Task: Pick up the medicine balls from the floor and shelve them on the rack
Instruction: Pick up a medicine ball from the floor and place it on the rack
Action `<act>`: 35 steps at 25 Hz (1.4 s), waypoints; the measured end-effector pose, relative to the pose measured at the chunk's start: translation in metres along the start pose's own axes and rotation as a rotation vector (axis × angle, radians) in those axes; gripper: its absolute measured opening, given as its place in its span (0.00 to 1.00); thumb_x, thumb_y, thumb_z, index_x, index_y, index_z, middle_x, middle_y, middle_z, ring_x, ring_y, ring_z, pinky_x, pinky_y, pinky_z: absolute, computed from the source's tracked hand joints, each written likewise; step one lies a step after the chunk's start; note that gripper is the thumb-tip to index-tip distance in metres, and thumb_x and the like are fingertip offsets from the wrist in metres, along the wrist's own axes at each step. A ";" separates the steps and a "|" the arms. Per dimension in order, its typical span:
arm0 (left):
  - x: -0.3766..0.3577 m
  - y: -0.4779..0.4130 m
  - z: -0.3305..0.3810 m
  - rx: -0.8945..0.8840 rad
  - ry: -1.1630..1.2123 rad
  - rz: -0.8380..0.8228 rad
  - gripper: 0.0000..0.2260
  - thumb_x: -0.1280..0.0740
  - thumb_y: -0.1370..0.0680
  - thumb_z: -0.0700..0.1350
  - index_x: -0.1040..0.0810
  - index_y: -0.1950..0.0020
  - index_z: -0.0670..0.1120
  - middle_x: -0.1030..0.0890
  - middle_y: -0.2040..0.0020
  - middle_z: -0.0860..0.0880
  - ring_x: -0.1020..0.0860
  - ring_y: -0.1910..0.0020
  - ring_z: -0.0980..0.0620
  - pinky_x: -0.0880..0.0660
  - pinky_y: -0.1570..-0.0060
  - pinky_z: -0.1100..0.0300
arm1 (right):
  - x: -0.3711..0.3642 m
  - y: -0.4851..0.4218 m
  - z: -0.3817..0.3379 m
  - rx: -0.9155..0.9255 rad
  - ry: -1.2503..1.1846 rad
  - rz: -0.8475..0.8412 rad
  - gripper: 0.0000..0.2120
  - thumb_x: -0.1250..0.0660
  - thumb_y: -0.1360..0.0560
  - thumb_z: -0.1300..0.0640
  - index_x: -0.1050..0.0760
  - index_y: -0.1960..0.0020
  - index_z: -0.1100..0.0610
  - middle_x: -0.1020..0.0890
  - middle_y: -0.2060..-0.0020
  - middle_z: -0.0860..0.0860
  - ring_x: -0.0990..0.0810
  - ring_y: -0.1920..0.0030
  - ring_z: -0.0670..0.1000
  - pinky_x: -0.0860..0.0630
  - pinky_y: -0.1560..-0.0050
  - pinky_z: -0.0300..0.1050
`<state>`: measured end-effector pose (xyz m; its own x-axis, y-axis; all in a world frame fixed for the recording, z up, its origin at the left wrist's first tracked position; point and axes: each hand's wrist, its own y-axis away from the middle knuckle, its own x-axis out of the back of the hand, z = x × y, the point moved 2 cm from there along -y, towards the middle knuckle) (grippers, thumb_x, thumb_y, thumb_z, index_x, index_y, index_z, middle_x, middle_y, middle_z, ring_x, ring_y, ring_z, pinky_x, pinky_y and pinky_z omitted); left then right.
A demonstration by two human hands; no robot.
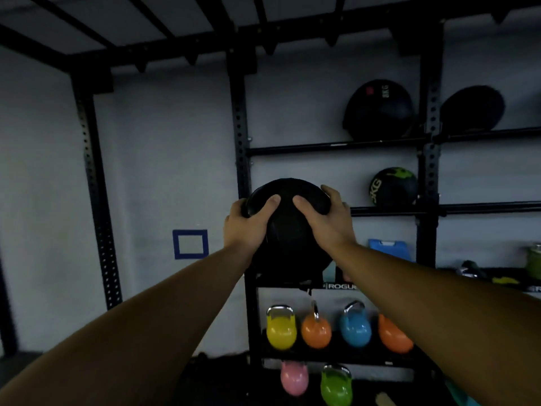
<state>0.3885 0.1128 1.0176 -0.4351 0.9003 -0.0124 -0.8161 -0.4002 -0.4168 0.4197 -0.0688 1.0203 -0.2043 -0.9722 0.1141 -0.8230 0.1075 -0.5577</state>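
I hold a black medicine ball (288, 230) out in front of me with both arms stretched forward. My left hand (248, 222) grips its left side and my right hand (328, 221) grips its right side. The ball is at the left end of the black rack's (238, 136) middle rail (468, 208), level with a black and green medicine ball (393, 187) resting there. Two more black medicine balls (379, 108) (472, 109) sit on the upper rail (336, 148). Whether the held ball touches the rail is hidden.
Coloured kettlebells fill the lower shelves: yellow (281, 329), orange (316, 331), blue (355, 326), pink (294, 378), green (336, 386). A blue case (389, 249) leans on a shelf at the right. A blue tape square (190, 244) marks the grey wall.
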 end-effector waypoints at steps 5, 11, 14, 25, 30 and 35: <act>-0.046 -0.103 -0.013 -0.064 0.031 0.080 0.49 0.25 0.42 0.75 0.27 0.25 0.55 0.19 0.37 0.51 0.18 0.41 0.47 0.18 0.48 0.54 | -0.028 -0.126 0.036 0.081 -0.009 -0.090 0.52 0.33 0.41 0.21 0.39 0.22 0.39 0.33 0.28 0.54 0.30 0.28 0.61 0.28 0.29 0.63; -0.066 -0.234 -0.061 -0.111 -0.022 0.167 0.51 0.25 0.43 0.75 0.27 0.24 0.53 0.19 0.35 0.49 0.18 0.39 0.46 0.17 0.40 0.46 | -0.101 -0.240 0.093 0.100 -0.079 -0.149 0.54 0.32 0.41 0.21 0.40 0.20 0.40 0.34 0.26 0.53 0.30 0.27 0.59 0.28 0.28 0.62; -0.077 -0.321 -0.098 -0.149 -0.085 0.111 0.51 0.26 0.43 0.77 0.27 0.24 0.54 0.19 0.33 0.49 0.18 0.38 0.45 0.18 0.38 0.45 | -0.146 -0.300 0.140 0.073 -0.092 -0.102 0.55 0.32 0.42 0.21 0.41 0.19 0.40 0.34 0.26 0.54 0.30 0.27 0.60 0.28 0.29 0.64; -0.131 -0.698 -0.264 -0.136 -0.144 -0.111 0.53 0.28 0.41 0.79 0.30 0.20 0.58 0.23 0.27 0.49 0.21 0.32 0.44 0.20 0.37 0.48 | -0.336 -0.572 0.307 -0.001 -0.060 0.120 0.53 0.32 0.40 0.21 0.40 0.20 0.39 0.33 0.26 0.52 0.27 0.30 0.60 0.25 0.33 0.58; -0.161 -0.796 -0.354 -0.381 -0.677 -0.362 0.38 0.41 0.20 0.71 0.45 0.13 0.58 0.42 0.14 0.49 0.43 0.16 0.43 0.42 0.19 0.45 | -0.395 -0.649 0.416 -0.075 0.234 -0.013 0.40 0.42 0.24 0.26 0.48 0.17 0.39 0.40 0.19 0.54 0.35 0.24 0.65 0.33 0.26 0.63; -0.198 -0.811 -0.403 -0.520 -0.752 -0.499 0.56 0.35 0.35 0.82 0.52 0.14 0.60 0.51 0.13 0.55 0.53 0.15 0.46 0.43 0.19 0.39 | -0.390 -0.684 0.456 -0.052 0.528 0.017 0.32 0.55 0.18 0.33 0.45 0.17 0.43 0.34 0.22 0.58 0.31 0.26 0.64 0.32 0.28 0.61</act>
<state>1.2899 0.3277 0.9921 -0.3635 0.5329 0.7641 -0.7812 0.2724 -0.5617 1.3038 0.1418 0.9821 -0.4457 -0.7345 0.5118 -0.8398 0.1450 -0.5232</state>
